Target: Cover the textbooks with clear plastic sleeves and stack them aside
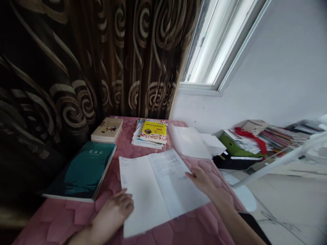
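The dark curtain (143, 64) with spiral pattern hangs behind the far edge of the desk (113, 172), and this desk, as I observe from my remote place, wears a pink cover with hexagons. Toward the near edge, in the middle, I have the spread paper booklet (153, 190). Its right page carries printed lines at the upper part; its left page is mostly blank. Along the left edge lies the teal book (85, 170), and beyond it, near the far left corner, the tan books (107, 130) are piled. By the far right corner I find the pale sheets (187, 141). Between these two corners, close to the far edge, sits a small stack with the yellow book (154, 129) on top.

My right hand (201, 181) holds the right page at its outer side, thumb above the paper. My left hand (114, 209) is at the left page's outer edge; its fingers (129, 200) are curled there, but I cannot tell whether they pinch the paper.
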A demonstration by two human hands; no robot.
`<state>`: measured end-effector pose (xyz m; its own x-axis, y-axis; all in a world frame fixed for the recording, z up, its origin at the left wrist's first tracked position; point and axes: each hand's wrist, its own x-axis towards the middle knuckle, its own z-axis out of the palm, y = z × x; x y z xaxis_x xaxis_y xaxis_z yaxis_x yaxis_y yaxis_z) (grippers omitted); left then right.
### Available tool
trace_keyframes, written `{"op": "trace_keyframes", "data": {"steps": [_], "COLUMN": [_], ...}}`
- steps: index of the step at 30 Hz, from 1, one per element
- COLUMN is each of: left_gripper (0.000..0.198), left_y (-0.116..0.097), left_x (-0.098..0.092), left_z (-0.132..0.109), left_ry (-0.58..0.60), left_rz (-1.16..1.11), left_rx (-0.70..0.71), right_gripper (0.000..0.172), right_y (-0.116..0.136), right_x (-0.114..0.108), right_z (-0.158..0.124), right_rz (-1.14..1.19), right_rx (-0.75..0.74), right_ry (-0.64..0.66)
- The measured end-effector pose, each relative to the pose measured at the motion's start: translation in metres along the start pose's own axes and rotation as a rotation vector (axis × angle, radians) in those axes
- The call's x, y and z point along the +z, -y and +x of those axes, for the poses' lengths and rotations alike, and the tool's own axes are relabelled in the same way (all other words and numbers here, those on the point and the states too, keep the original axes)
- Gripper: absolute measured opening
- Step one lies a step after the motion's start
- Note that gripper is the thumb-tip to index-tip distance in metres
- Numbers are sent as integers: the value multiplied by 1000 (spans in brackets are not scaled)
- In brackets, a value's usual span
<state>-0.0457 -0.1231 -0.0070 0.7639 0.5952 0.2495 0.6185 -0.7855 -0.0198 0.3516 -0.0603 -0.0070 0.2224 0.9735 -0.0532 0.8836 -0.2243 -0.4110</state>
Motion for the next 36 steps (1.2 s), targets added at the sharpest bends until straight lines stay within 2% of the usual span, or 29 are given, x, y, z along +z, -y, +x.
{"op": "trace_keyframes", "data": {"steps": [2,5,7,10,13,16,18,20,22,25,27,33,36], "left_gripper": [34,39,40,41,39,38,42,52,68,79,80,79,72], "left_y": [25,52,63,65,47,9,-20,-45,-62,-71,-71,-71,-69], "left_x": [-8,-3,3,-1,-17,-22,-11,8,30,56,64,60,53], "left_z": [2,4,4,7,22,57,87,113,130,138,137,135,136], "left_ry": [-3,11,36,122,215,220,221,227,220,186,161,154,148], "left_rz": [-111,-213,-264,-257,-144,-61,-118,-202,-236,-237,-241,-281,-373], "left_rx": [-101,-193,-192,-180,-235,-326,-280,-214,-262,-325,-318,-327,-337], "right_gripper": [32,38,37,35,33,35,36,35,36,36,37,36,32], "right_y": [-15,-25,-25,-22,-19,-18,-18,-18,-19,-21,-24,-24,-14], "right_x": [12,25,28,26,22,21,22,23,24,25,26,26,18], "right_z": [-18,-34,-39,-41,-41,-40,-40,-41,-41,-41,-40,-41,-49], "right_rz": [70,171,241,324,366,374,371,379,393,425,452,563,825], "right_rx": [18,13,23,60,74,72,67,56,54,70,86,96,177], "right_ry": [-14,-98,-162,-164,-131,-126,-141,-163,-169,-153,-135,-170,-60]}}
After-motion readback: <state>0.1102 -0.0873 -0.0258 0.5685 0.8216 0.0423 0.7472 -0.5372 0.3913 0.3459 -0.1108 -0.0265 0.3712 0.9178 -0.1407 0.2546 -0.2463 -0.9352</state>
